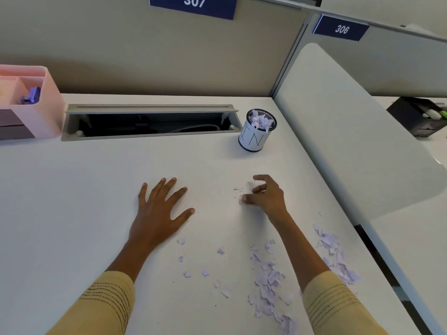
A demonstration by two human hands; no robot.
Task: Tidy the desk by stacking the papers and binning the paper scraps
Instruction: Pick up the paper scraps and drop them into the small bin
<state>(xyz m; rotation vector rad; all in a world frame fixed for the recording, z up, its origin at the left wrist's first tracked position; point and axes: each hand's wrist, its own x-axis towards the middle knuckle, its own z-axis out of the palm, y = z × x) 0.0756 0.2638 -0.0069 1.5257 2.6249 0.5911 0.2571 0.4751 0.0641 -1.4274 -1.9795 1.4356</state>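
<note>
Left hand (158, 209) lies flat, fingers spread, on the smooth white desk (72, 201); right hand (267, 195) pinches small torn pale-lilac paper scraps (268, 279), near the paper-wrapped mesh cylindrical bin (256, 131).

Scraps (268, 279) before bin (256, 131), seemingly.

Left hand (159, 209): flat, palm down, fingers spread. Right hand (266, 195): fingers curled toward thumb in a loose pinching grip. Both forearms extended forward, sleeves pushed to mid-forearm.
</note>
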